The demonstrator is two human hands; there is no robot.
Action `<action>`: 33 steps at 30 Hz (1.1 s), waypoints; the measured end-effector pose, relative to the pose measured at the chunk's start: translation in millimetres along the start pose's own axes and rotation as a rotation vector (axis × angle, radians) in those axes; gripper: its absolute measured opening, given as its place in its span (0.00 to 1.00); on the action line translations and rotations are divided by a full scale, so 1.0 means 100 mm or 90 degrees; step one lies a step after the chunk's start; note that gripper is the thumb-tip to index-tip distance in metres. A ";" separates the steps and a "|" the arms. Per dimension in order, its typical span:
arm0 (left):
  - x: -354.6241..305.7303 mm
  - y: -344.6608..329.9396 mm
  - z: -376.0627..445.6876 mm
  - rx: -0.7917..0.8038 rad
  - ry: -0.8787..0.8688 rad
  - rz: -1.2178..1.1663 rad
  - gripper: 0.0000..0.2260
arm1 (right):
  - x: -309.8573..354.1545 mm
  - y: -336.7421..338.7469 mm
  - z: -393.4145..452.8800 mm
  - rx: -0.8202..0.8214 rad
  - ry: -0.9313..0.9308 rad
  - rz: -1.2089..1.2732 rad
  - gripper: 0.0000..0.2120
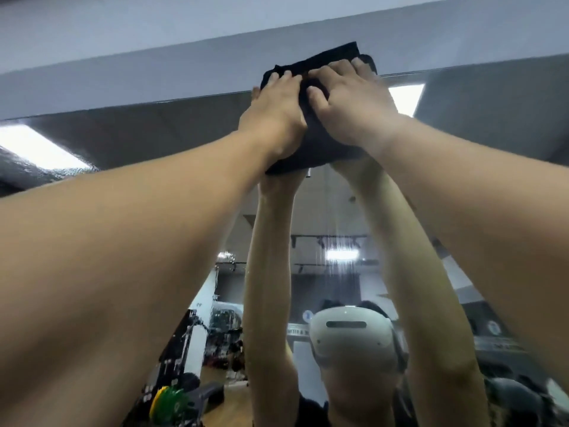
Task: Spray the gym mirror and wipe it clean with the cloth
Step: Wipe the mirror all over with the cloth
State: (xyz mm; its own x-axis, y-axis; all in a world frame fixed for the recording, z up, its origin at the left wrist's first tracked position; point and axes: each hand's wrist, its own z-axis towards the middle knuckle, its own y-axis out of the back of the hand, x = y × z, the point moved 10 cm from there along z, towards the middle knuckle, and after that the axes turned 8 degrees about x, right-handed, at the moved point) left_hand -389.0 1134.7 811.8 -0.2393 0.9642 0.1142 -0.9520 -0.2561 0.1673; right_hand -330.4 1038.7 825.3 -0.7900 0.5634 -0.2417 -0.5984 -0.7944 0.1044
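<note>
Left hand (274,118) and right hand (351,109), fingers spread flat, press a folded black cloth (320,66) against the top edge of the gym mirror (184,124); the cloth's long axis runs upward and slightly rightward. Droplets streak the glass below.

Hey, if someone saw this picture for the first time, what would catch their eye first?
Two hands, left hand and right hand, press a black cloth against the top edge of the gym mirror. Lower in the glass, spray streaks run down, above the reflected white headset.
</note>
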 end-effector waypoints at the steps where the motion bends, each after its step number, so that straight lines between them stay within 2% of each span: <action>1: 0.02 -0.01 -0.06 0.001 0.001 0.003 0.24 | 0.02 -0.01 -0.07 -0.008 0.003 -0.001 0.26; 9: 0.14 -0.06 -0.75 -0.001 -0.023 -0.036 0.27 | 0.35 -0.14 -0.63 -0.017 -0.005 -0.013 0.28; 17: 0.24 -0.12 -1.86 -0.005 -0.034 -0.050 0.30 | 0.82 -0.40 -1.50 0.035 -0.032 -0.051 0.27; 21: 0.20 -0.08 -2.34 0.028 -0.081 0.026 0.28 | 1.12 -0.55 -2.10 0.073 -0.032 -0.072 0.27; 25: 0.33 -0.18 -2.91 0.052 -0.135 -0.017 0.27 | 1.39 -0.64 -2.66 0.080 -0.052 -0.054 0.26; 33: 0.41 -0.42 -4.66 0.089 -0.112 -0.072 0.27 | 2.04 -0.88 -4.26 0.121 -0.056 -0.041 0.25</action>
State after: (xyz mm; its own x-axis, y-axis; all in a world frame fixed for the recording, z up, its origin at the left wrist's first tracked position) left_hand -447.6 1216.8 353.5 -0.0843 0.9634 0.2544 -0.9320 -0.1666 0.3218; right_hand -382.2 1126.9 355.4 -0.7533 0.6353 -0.1701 -0.6555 -0.7041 0.2732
